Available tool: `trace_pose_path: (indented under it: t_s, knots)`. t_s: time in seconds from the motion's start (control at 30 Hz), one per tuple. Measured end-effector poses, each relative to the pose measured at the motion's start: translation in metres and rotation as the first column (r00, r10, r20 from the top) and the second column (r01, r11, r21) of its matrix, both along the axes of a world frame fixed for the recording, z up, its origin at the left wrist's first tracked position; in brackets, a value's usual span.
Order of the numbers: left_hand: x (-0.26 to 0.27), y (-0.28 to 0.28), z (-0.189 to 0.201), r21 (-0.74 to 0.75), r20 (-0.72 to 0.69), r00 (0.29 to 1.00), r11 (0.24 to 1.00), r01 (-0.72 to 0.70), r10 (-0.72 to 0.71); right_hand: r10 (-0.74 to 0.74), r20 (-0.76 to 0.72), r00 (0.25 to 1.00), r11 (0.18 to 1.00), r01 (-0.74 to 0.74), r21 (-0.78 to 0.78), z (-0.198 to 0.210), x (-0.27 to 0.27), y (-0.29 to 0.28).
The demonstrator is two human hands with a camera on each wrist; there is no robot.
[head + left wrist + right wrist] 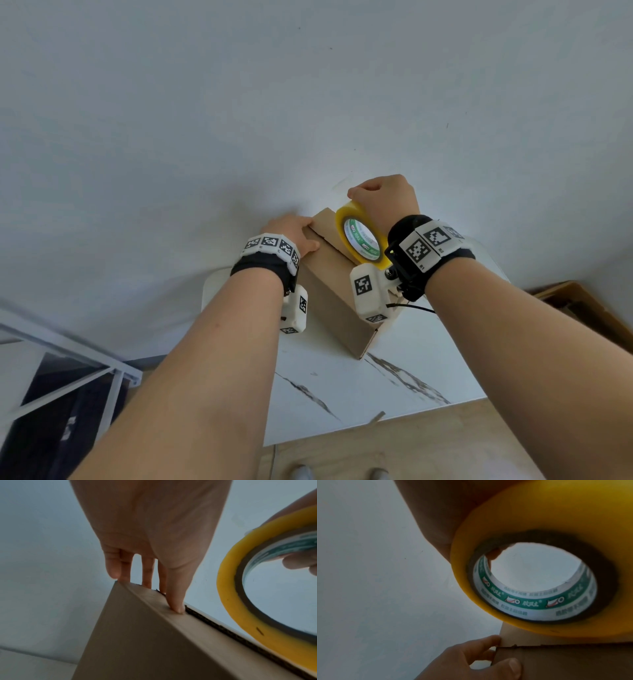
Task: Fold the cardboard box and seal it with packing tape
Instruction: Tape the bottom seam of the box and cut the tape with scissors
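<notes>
Marbled desk point(394, 383) by a white wall point(239, 102): the box point(329, 301) is stood on it, its far corner pinched by the left hand point(291, 233), fingers point(147, 573) over the end. The tape point(359, 236) is gripped by the right hand point(383, 195), over the box top.

Tape roll point(530, 605) core, 6 o'clock: green band, white characters, red logo, unreadable. Left wristband point(270, 242) and right wristband point(419, 250): square code markers.

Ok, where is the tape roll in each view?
Head: tape roll at centre right, over the cardboard box, held by the right hand.
Left wrist: tape roll at the right edge, beside the cardboard box's top.
Right wrist: tape roll fills the upper right.
Shared landmark: the left hand gripping the cardboard box's end, seen in all three.
</notes>
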State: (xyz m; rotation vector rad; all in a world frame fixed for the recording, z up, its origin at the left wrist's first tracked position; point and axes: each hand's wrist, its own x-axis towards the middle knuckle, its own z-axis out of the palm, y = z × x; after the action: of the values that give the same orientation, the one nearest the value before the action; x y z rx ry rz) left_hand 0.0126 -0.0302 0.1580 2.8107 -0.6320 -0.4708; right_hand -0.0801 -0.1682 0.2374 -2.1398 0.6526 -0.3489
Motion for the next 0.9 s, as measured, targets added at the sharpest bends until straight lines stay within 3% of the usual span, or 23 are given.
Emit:
trace_pose_path:
  t_s: [0.4, 0.9]
  knots:
    - [-0.037, 0.011, -0.006, -0.249, -0.042, 0.989, 0.957, -0.146, 0.140, 0.084, -0.032, 0.996, 0.995, -0.086, -0.045, 0.001, -0.008, 0.004]
    - [-0.057, 0.013, -0.002, -0.166, 0.030, 0.992, 0.979, -0.118, 0.124, 0.255, -0.133, 0.958, 0.961, -0.266, -0.072, -0.007, -0.002, 0.006]
